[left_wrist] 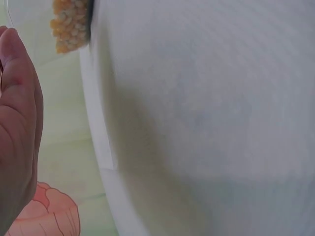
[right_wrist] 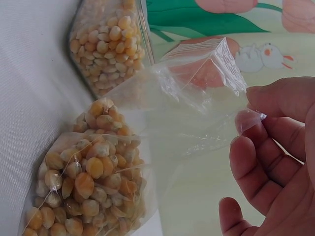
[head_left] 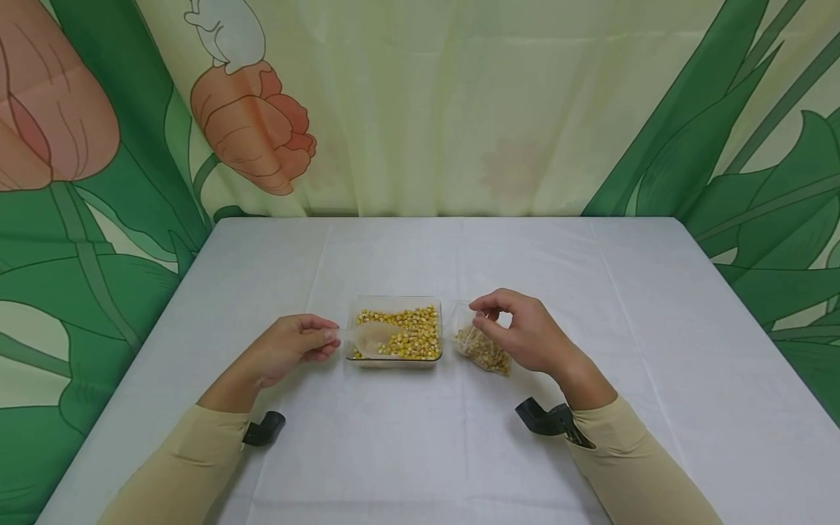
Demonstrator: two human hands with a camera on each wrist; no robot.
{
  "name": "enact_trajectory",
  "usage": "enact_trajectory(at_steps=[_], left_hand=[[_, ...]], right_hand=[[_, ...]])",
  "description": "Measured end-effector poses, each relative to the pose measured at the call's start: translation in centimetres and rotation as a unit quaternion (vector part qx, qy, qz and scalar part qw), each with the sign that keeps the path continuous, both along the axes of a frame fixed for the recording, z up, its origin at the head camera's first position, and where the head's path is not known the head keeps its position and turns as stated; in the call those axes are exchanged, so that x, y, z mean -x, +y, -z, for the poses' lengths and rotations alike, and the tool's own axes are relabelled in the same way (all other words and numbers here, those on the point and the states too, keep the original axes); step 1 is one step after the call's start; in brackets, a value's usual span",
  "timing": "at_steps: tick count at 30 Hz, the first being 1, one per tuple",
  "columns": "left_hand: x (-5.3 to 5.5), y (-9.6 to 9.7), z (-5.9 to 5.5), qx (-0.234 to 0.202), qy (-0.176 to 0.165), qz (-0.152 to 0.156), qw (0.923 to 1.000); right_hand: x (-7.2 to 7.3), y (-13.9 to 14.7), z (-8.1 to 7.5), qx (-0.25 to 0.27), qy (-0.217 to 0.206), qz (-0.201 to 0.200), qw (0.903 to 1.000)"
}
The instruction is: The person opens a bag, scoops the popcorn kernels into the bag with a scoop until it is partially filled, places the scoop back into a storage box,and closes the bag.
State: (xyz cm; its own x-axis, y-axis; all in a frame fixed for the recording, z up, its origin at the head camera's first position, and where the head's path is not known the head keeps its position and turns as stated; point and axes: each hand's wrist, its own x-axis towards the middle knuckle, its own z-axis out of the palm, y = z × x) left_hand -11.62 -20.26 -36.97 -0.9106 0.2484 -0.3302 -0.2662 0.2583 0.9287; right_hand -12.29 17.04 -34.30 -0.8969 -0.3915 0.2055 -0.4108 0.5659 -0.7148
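Note:
A clear rectangular box of yellow corn kernels stands mid-table. Over its left part lies a pale translucent scoop, rounded at its right end. My left hand pinches the scoop's narrow end at the box's left side; the left wrist view shows only the edge of this hand. To the right of the box, a clear plastic bag of corn kernels rests on the table, its upper film pulled upward. Thumb and fingers of my right hand pinch the film near the bag's mouth, above the kernels.
A white cloth covers the table, with its far edge behind the box. Beyond hangs a curtain printed with flowers, leaves and a rabbit. Black wrist mounts stick out from both beige sleeves.

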Motion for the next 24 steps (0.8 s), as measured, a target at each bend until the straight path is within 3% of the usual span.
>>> enact_trajectory(at_steps=[15, 24], left_hand=[[0.19, 0.40, 0.55, -0.025, -0.016, -0.014, 0.9995], [0.15, 0.34, 0.30, -0.040, -0.025, -0.024, 0.9986]], right_hand=[[-0.02, 0.04, -0.02, -0.002, -0.004, 0.001, 1.0000], [0.02, 0.06, 0.02, -0.001, -0.006, -0.001, 1.0000]])
